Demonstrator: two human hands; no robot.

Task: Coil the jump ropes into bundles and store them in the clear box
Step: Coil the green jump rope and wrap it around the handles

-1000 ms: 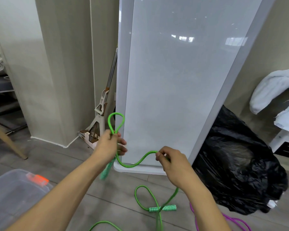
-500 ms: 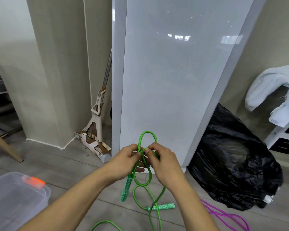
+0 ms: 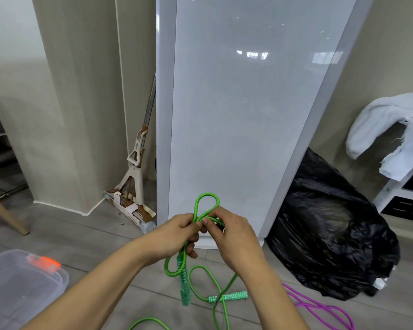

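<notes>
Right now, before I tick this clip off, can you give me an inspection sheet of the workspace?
Surface: grey plank floor.
Job's things: green jump rope held in loops at the hands, hanging handle below them, second handle on the floor; purple jump rope loose on the floor at right; clear box with an orange latch at lower left.
Clutter: black bag, mop, white cloth draped over a shelf.
Grippers: left hand grips the green jump rope; right hand pinches it next to the left.
Cables: nothing seen.
Surroundings: white glossy panel standing against the beige wall; wooden leg at left.
</notes>
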